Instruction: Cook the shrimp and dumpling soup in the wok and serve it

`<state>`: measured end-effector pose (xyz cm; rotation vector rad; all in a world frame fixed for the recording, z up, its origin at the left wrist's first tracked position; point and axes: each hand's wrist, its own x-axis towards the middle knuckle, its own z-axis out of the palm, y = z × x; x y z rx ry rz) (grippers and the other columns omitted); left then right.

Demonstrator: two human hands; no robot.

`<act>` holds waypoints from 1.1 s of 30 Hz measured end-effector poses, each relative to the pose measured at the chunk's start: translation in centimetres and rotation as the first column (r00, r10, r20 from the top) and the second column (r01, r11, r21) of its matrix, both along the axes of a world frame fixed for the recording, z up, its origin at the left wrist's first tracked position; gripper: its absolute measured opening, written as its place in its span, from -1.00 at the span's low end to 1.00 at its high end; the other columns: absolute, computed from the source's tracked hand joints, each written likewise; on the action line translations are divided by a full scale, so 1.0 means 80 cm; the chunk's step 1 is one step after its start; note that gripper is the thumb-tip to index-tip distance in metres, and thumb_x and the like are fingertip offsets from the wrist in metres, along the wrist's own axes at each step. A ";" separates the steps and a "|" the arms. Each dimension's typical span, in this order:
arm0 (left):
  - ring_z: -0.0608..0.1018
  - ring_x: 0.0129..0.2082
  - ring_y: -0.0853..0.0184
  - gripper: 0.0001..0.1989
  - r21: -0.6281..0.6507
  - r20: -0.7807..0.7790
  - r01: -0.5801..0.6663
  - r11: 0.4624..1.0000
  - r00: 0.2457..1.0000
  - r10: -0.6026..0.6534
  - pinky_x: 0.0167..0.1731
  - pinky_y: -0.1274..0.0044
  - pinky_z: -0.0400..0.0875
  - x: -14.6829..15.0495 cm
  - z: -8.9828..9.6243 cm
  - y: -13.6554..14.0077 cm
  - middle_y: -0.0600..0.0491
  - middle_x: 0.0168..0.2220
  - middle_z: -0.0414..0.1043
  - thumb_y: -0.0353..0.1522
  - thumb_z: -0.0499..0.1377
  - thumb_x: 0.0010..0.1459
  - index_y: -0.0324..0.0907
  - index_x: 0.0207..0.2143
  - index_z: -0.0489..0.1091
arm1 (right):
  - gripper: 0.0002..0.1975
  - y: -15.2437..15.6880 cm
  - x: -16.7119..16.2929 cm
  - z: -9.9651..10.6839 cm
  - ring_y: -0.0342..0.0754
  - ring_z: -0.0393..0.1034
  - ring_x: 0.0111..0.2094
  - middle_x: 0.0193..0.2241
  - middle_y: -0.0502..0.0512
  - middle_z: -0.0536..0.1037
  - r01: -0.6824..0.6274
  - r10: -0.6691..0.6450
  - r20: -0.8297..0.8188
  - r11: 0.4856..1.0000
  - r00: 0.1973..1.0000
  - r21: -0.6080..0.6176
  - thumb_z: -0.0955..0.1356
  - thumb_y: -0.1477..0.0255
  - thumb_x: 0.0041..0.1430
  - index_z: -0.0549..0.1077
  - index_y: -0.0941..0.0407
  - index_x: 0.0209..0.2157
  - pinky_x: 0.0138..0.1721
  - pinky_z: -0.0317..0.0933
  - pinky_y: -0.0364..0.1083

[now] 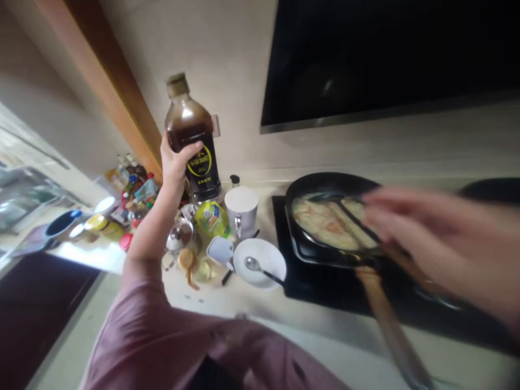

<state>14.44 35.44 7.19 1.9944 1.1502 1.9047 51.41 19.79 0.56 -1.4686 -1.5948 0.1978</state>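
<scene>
My left hand [176, 160] is wrapped round a large soy sauce bottle [201, 173] with dark liquid, a black label and a brown cap. The bottle is nearly upright near the wall; whether its base touches the counter is hidden. On the right, my right hand [422, 233] is smeared by motion, its fingers bent above the pan's edge. I cannot make out whether it holds anything. Beneath it, a spatula [357, 219] with a wooden handle lies across the black frying pan [329, 181], over pale, egg-like food [320, 222].
Left of the black stove stand a white bowl [244, 246] with a spoon [266, 269], a white lidded mug [241, 211] and a green-yellow bag [212, 218]. Several jars and bottles crowd the counter farther left. The pan's wooden handle [385, 319] sticks out over the front edge. A dark panel [365, 59] hangs above.
</scene>
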 end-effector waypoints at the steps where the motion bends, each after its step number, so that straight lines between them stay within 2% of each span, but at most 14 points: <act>1: 0.55 0.07 0.08 -0.34 -0.045 -0.007 0.001 0.999 1.000 -0.001 0.07 0.22 0.46 0.008 0.003 -0.027 0.01 -0.01 0.49 -0.06 0.38 -0.02 0.01 0.11 0.31 | -0.54 0.009 -0.007 0.030 -0.04 0.51 -0.39 -0.39 0.09 0.59 -0.074 0.067 0.053 0.989 0.996 0.131 0.25 -0.04 0.13 0.57 -0.05 -0.16 -0.23 0.42 0.04; 3: 0.55 0.07 0.07 -0.39 -0.129 -0.017 -0.004 0.992 1.000 0.001 0.08 0.19 0.46 0.029 -0.001 -0.078 0.04 -0.04 0.49 -0.08 0.37 0.02 0.02 0.10 0.33 | -0.50 0.021 -0.024 0.085 -0.10 0.53 -0.29 -0.30 0.09 0.58 -0.222 0.185 0.139 0.919 0.973 0.326 0.20 0.04 0.24 0.51 0.05 -0.01 -0.27 0.36 -0.09; 4: 0.55 0.07 0.06 -0.40 -0.161 -0.022 -0.007 0.987 1.000 0.003 0.08 0.17 0.47 0.042 -0.008 -0.102 0.05 -0.05 0.49 -0.09 0.38 0.02 0.01 0.09 0.33 | -0.41 0.023 -0.032 0.108 -0.09 0.54 -0.20 -0.25 0.10 0.57 -0.318 0.269 0.184 0.885 0.945 0.339 0.15 0.07 0.26 0.41 0.12 0.12 -0.33 0.27 -0.19; 8: 0.55 0.08 0.00 -0.38 -0.235 -0.034 -0.003 0.972 0.999 -0.005 0.07 0.12 0.47 0.098 -0.054 -0.191 0.05 -0.07 0.50 -0.09 0.40 -0.01 -0.01 0.09 0.35 | -0.15 0.014 -0.056 0.163 0.23 0.32 0.12 -0.12 0.16 0.44 -0.477 0.332 0.483 0.853 0.810 0.212 -0.09 0.15 0.08 0.34 0.44 0.11 -0.36 -0.30 -0.42; 13: 0.57 0.04 -0.04 -0.20 -0.270 -0.019 0.072 0.960 0.997 -0.080 0.05 0.13 0.48 0.152 -0.116 -0.268 0.03 -0.08 0.53 -0.01 0.46 -0.17 -0.03 0.12 0.37 | -0.10 -0.007 -0.056 0.150 0.24 0.20 0.16 -0.10 0.04 0.46 -0.764 0.484 0.749 0.643 0.453 0.047 -0.02 0.00 0.00 0.37 0.33 0.13 -0.36 -0.38 -0.49; 18: 0.61 -0.04 -0.01 -0.21 -0.287 0.046 0.249 0.925 0.968 -0.246 0.00 0.18 0.52 0.182 -0.145 -0.296 0.00 -0.10 0.57 0.05 0.43 -0.21 -0.06 0.07 0.44 | -0.30 -0.024 -0.042 0.131 0.08 0.24 0.21 -0.25 0.00 0.53 -0.725 0.488 0.767 0.687 0.417 -0.043 0.02 0.14 0.24 0.49 0.38 -0.05 -0.40 -0.51 -0.57; 20: 0.61 -0.06 0.01 -0.22 -0.311 0.072 0.329 0.892 0.944 -0.323 -0.03 0.20 0.54 0.189 -0.151 -0.298 0.01 -0.09 0.57 0.05 0.43 -0.22 -0.02 0.07 0.44 | -0.46 -0.028 -0.035 0.128 -0.16 0.40 0.10 -0.45 -0.11 0.46 -0.732 0.535 0.704 0.680 0.467 -0.031 0.10 0.27 0.31 0.52 0.42 -0.21 -0.45 -0.48 -0.58; 22: 0.61 -0.05 0.01 -0.20 -0.314 0.090 0.381 0.870 0.924 -0.372 -0.03 0.20 0.54 0.195 -0.156 -0.297 0.02 -0.07 0.57 0.04 0.44 -0.24 0.01 0.09 0.42 | -0.58 -0.029 -0.027 0.122 -0.46 0.48 -0.27 -0.62 -0.24 0.34 -0.779 0.677 0.515 0.626 0.526 -0.028 0.16 0.40 0.33 0.52 0.41 -0.32 -0.50 -0.29 -0.59; 24: 0.60 -0.03 0.00 -0.17 -0.296 0.102 0.403 0.866 0.915 -0.391 0.01 0.19 0.51 0.199 -0.160 -0.294 0.01 -0.05 0.56 0.01 0.46 -0.25 -0.01 0.10 0.41 | -0.65 -0.027 -0.020 0.111 -0.51 0.26 -0.61 -0.72 -0.31 0.26 -0.854 0.845 0.192 0.518 0.500 -0.057 0.16 0.49 0.34 0.49 0.37 -0.34 -0.54 -0.07 -0.53; 27: 0.58 -0.01 0.00 -0.18 -0.276 0.114 0.417 0.866 0.909 -0.401 0.04 0.19 0.48 0.206 -0.164 -0.288 -0.03 -0.03 0.55 -0.05 0.48 -0.25 -0.05 0.10 0.41 | -0.71 -0.019 -0.017 0.091 -0.41 0.00 -0.75 -0.77 -0.34 0.21 -0.928 0.884 -0.285 0.363 0.371 -0.082 0.12 0.46 0.36 0.39 0.28 -0.31 -0.64 -0.02 -0.44; 29: 0.59 -0.03 0.01 -0.18 -0.290 0.131 0.435 0.852 0.900 -0.415 0.03 0.20 0.48 0.210 -0.167 -0.282 -0.03 -0.06 0.55 -0.07 0.49 -0.24 -0.07 0.11 0.40 | -0.66 -0.011 -0.016 0.078 -0.43 -0.05 -0.76 -0.76 -0.34 0.15 -0.920 0.815 -0.433 0.373 0.385 -0.117 0.06 0.39 0.38 0.34 0.28 -0.26 -0.61 -0.04 -0.45; 30: 0.60 -0.05 0.02 -0.17 -0.301 0.142 0.444 0.844 0.896 -0.421 0.02 0.21 0.49 0.211 -0.169 -0.279 -0.03 -0.08 0.56 -0.06 0.48 -0.24 -0.07 0.12 0.39 | -0.57 -0.005 -0.013 0.072 -0.45 -0.04 -0.76 -0.73 -0.33 0.17 -0.897 0.775 -0.458 0.416 0.435 -0.148 0.00 0.36 0.39 0.33 0.32 -0.20 -0.57 -0.02 -0.44; 31: 0.61 -0.06 0.02 -0.16 -0.310 0.155 0.447 0.839 0.894 -0.419 0.00 0.21 0.50 0.213 -0.172 -0.277 -0.02 -0.10 0.56 -0.06 0.48 -0.23 -0.06 0.13 0.38 | -0.48 0.001 -0.006 0.064 -0.48 0.02 -0.75 -0.67 -0.31 0.23 -0.857 0.732 -0.453 0.480 0.508 -0.187 -0.08 0.33 0.39 0.32 0.37 -0.11 -0.51 0.02 -0.42; 33: 0.61 -0.08 0.04 -0.14 -0.320 0.177 0.428 0.845 0.903 -0.391 -0.01 0.22 0.50 0.214 -0.177 -0.271 -0.01 -0.11 0.57 -0.05 0.47 -0.22 -0.05 0.16 0.35 | -0.35 0.012 0.017 0.041 -0.46 0.23 -0.66 -0.51 -0.19 0.39 -0.678 0.592 -0.342 0.691 0.730 -0.250 -0.14 0.27 0.36 0.26 0.43 0.05 -0.41 0.12 -0.33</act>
